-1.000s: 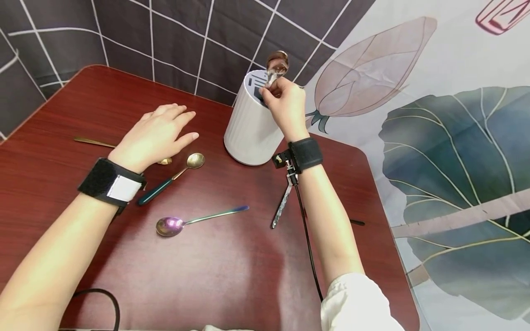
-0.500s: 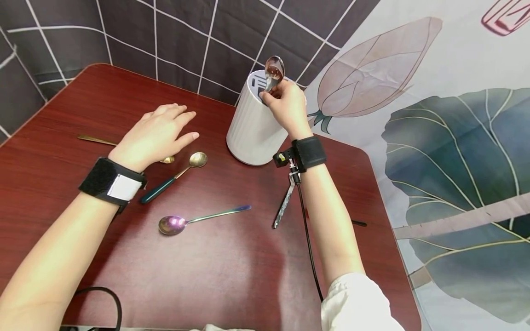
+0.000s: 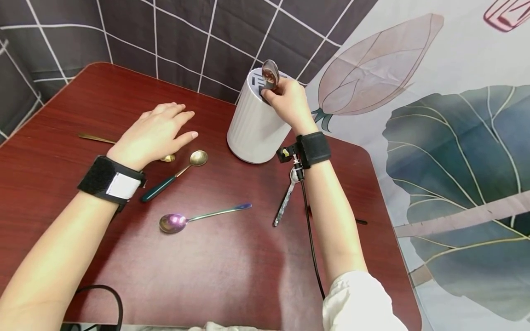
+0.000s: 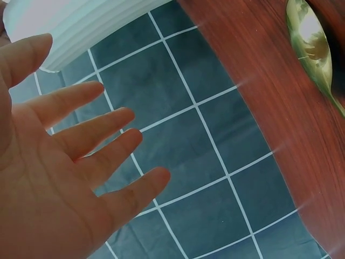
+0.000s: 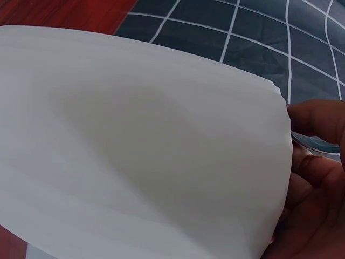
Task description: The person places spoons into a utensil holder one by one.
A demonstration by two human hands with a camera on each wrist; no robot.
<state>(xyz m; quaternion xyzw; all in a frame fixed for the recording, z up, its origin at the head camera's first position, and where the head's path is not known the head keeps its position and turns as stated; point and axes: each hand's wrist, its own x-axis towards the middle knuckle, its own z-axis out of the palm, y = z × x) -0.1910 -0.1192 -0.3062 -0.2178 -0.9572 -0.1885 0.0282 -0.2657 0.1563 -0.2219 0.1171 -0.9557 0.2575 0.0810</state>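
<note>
My right hand (image 3: 291, 102) pinches a silver spoon (image 3: 270, 73) at the top of a white ribbed utensil holder (image 3: 256, 128). The bowl of this spoon stands up above the slotted lid; its lower part is hidden by the fingers and the holder. In the right wrist view, the holder's side (image 5: 161, 135) fills most of the picture, with a sliver of the spoon (image 5: 317, 143) between thumb and fingers. My left hand (image 3: 152, 132) is spread over the table's left side, holding nothing. A gold spoon (image 3: 98, 139) lies partly hidden beneath it.
On the red-brown table (image 3: 215, 266) lie a green-handled gold spoon (image 3: 159, 187), a rainbow-coloured spoon (image 3: 174, 223) and a spoon with a patterned handle (image 3: 283, 207). A dark-tipped utensil (image 3: 361, 221) is mostly hidden by my right arm. Tile-patterned cloth (image 3: 178, 41) hangs behind.
The silver spoon has sunk lower toward the holder and its bowl has turned, with my right hand still pinching it. My left hand has stayed in place.
</note>
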